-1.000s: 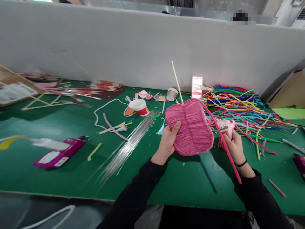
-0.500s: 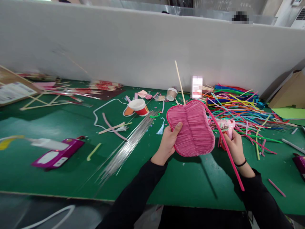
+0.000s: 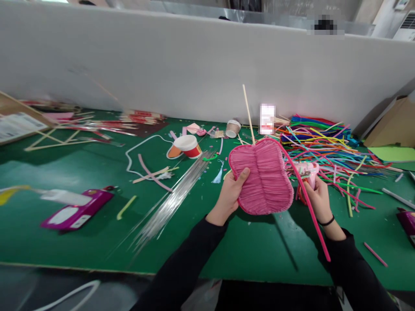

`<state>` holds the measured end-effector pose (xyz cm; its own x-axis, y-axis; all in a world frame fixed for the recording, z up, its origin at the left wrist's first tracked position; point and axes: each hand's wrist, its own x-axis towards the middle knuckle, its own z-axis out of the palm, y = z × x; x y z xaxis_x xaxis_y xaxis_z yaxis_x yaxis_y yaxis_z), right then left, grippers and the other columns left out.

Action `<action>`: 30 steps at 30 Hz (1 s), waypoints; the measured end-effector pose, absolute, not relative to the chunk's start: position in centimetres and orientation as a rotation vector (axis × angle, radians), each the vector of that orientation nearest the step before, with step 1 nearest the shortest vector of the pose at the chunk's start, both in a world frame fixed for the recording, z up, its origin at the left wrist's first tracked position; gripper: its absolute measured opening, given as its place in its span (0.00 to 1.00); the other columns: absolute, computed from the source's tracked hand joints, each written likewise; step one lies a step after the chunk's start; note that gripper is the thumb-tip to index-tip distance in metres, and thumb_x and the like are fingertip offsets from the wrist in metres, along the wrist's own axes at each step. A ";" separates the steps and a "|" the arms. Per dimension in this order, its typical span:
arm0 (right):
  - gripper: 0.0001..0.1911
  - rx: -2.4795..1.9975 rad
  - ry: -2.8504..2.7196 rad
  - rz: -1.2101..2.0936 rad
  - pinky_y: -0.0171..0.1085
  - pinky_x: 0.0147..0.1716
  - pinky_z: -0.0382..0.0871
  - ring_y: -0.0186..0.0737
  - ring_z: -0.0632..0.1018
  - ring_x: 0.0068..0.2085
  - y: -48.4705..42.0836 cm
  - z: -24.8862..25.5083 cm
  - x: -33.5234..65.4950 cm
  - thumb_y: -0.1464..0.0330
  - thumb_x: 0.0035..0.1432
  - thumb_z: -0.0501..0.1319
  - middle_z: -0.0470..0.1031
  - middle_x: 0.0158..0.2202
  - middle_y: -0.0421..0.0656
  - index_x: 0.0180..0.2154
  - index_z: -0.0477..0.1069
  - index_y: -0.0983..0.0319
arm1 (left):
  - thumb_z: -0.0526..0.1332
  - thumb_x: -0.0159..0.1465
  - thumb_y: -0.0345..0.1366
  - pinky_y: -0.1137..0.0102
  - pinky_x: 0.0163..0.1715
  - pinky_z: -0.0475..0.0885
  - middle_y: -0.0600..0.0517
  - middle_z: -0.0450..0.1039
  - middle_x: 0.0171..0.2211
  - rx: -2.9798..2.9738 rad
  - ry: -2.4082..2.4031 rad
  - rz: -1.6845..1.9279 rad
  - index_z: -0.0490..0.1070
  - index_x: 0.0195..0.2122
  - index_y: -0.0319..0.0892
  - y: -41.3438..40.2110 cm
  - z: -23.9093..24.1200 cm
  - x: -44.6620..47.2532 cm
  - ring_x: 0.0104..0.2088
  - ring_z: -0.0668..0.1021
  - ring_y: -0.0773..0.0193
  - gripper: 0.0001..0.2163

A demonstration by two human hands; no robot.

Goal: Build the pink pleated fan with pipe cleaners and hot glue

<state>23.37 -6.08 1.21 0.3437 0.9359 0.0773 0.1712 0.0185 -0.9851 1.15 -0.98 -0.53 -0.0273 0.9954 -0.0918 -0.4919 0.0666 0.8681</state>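
My left hand (image 3: 229,193) is closed on the lower left edge of a pink pleated fan (image 3: 264,179), its thumb lying across the front. A thin wooden stick (image 3: 249,114) juts up from the fan's top. Bright pink pipe cleaner (image 3: 306,190) borders the fan at the top, and its loose end slants down past my right wrist. My right hand (image 3: 319,196) is wrapped round a pink hot glue gun (image 3: 308,169). The gun's nozzle points left at the fan's right edge; whether its tip touches is hidden.
Colourful pipe cleaners (image 3: 324,142) heap at the back right. Thin metal wires (image 3: 175,194) lie left of my hands, near a paper cup (image 3: 188,146). A purple power box (image 3: 78,209) with a white plug sits on the left of the green table (image 3: 246,255). Behind stands a white partition (image 3: 162,65).
The fan and its stick have shifted slightly right and down in the view. Both hands keep their hold, and the glue gun stays at the fan's right edge.
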 end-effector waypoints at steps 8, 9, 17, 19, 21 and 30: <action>0.15 -1.418 -1.075 0.823 0.31 0.15 0.55 0.30 0.63 0.15 -6.1 1.0 23.4 0.55 0.46 0.63 0.63 0.13 0.32 0.25 0.63 0.58 | 0.78 0.43 0.51 0.55 0.45 0.81 0.45 0.84 0.35 0.746 0.903 1.355 0.79 0.38 0.39 -1.2 -0.3 1.2 0.41 0.85 0.47 0.26; 0.15 -1.414 -1.073 0.823 0.31 0.15 0.55 0.30 0.63 0.15 -6.0 1.0 23.4 0.55 0.46 0.63 0.63 0.13 0.32 0.25 0.63 0.58 | 0.78 0.43 0.51 0.55 0.45 0.81 0.45 0.84 0.35 0.746 0.905 1.348 0.79 0.38 0.39 -1.2 -0.3 1.2 0.40 0.85 0.47 0.26; 0.16 -1.409 -1.062 0.815 0.31 0.15 0.54 0.30 0.63 0.15 -6.0 0.7 23.6 0.55 0.47 0.64 0.62 0.13 0.31 0.25 0.63 0.58 | 0.78 0.44 0.51 0.53 0.46 0.81 0.43 0.84 0.35 0.765 0.903 1.326 0.79 0.38 0.39 -1.2 -0.5 1.2 0.42 0.85 0.45 0.25; 0.16 -1.412 -1.053 0.818 0.31 0.15 0.55 0.30 0.63 0.15 -6.0 0.7 23.6 0.54 0.47 0.64 0.63 0.13 0.32 0.25 0.63 0.58 | 0.78 0.44 0.51 0.53 0.46 0.81 0.43 0.84 0.35 0.774 0.909 1.314 0.79 0.38 0.38 -1.2 -0.5 1.2 0.42 0.85 0.45 0.26; 0.16 -1.422 -1.056 0.823 0.31 0.15 0.55 0.30 0.63 0.15 -6.0 0.7 23.6 0.54 0.47 0.64 0.63 0.13 0.32 0.25 0.64 0.58 | 0.78 0.44 0.51 0.53 0.46 0.81 0.43 0.84 0.35 0.783 0.914 1.296 0.79 0.38 0.38 -1.2 -0.5 1.1 0.41 0.85 0.45 0.26; 0.20 -1.728 -1.287 0.637 0.34 0.18 0.59 0.36 0.68 0.18 -5.1 -1.3 24.8 0.49 0.54 0.60 0.66 0.16 0.36 0.24 0.63 0.57 | 0.77 0.46 0.51 0.57 0.50 0.79 0.45 0.85 0.37 0.660 0.842 1.435 0.77 0.41 0.40 -0.3 -0.2 0.4 0.44 0.85 0.49 0.26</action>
